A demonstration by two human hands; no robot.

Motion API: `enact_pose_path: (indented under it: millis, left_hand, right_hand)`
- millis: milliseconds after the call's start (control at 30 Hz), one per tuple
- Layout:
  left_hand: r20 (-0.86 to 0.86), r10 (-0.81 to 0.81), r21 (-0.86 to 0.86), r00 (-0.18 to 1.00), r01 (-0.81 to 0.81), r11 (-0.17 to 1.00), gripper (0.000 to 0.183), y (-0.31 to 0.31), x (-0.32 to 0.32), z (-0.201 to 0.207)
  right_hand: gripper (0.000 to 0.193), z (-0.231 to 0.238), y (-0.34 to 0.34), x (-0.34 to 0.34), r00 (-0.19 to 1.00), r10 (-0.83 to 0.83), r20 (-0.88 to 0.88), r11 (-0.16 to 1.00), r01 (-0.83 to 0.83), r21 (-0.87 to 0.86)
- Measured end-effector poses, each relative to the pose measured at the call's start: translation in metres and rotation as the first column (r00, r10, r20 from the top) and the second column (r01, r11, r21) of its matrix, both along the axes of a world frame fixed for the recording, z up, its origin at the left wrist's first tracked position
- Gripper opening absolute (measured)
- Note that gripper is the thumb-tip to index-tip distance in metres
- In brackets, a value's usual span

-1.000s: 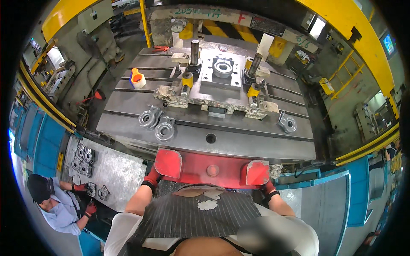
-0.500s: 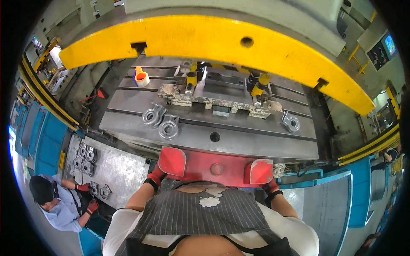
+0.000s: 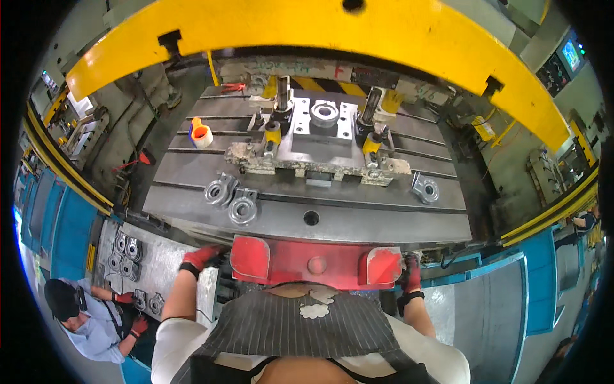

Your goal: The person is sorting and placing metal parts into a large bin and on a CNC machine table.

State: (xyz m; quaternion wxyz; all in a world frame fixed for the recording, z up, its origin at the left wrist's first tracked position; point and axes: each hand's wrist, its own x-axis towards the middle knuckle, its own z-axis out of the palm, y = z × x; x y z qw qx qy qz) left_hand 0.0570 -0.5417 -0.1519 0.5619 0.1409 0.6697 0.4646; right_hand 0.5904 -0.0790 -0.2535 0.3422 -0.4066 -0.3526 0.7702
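A red two-handed control box (image 3: 339,259) with a raised guard at each end stands in front of my apron. My left hand (image 3: 202,257), in a red glove, is just off the box's left end, its fingers stretched out and nothing visible in them. Close beside the right guard is my right hand (image 3: 411,274), also gloved in red; its fingers are mostly hidden. Beyond the box, a die (image 3: 323,150) with two guide posts sits on the slotted press bed (image 3: 358,219). A metal ring-shaped part (image 3: 324,113) rests on the die's central plate.
Two ring-shaped castings (image 3: 242,208) lie front left on the bed, another casting (image 3: 426,189) at right. An orange-and-white tape roll (image 3: 201,136) sits far left. A yellow press beam (image 3: 281,25) spans above. A co-worker (image 3: 89,320) handles castings at a metal table (image 3: 169,243).
The yellow beam has risen in view, uncovering the die's plate and the ring part. My left hand has moved left, away from the control box; my right hand has shifted slightly beside its guard.
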Motion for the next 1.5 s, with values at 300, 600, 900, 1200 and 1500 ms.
enact_pose_path:
  millis: [300, 600, 900, 1200, 1500]
  left_hand:
    - [-0.726, 0.047, 0.384, 0.686, 0.348, 0.855, 0.054, 0.276, -0.020, 0.158]
    - [-0.963, -0.229, -0.238, 0.139, -0.051, 0.970, 0.095, 0.486, -0.046, 0.145]
    - [-0.933, -0.328, -0.349, 0.147, -0.157, 0.924, 0.109, 0.552, -0.060, 0.129]
    - [-0.981, -0.043, -0.027, 0.189, 0.087, 0.996, 0.091, 0.519, -0.054, 0.163]
    - [-0.996, 0.047, 0.023, -0.070, 0.304, 0.952, 0.084, 0.364, -0.075, 0.167]
  right_hand:
    - [0.050, 0.114, -0.057, -0.102, 0.454, -0.393, 0.800, 0.318, -0.749, 0.582]
    - [0.052, 0.124, -0.055, -0.110, 0.398, -0.396, 0.828, 0.378, -0.751, 0.541]
    - [0.053, 0.125, -0.048, -0.115, 0.386, -0.378, 0.841, 0.373, -0.768, 0.520]
    - [0.051, 0.117, -0.049, -0.118, 0.386, -0.337, 0.859, 0.379, -0.779, 0.499]
    - [0.048, 0.100, -0.050, -0.115, 0.398, -0.352, 0.847, 0.340, -0.789, 0.511]
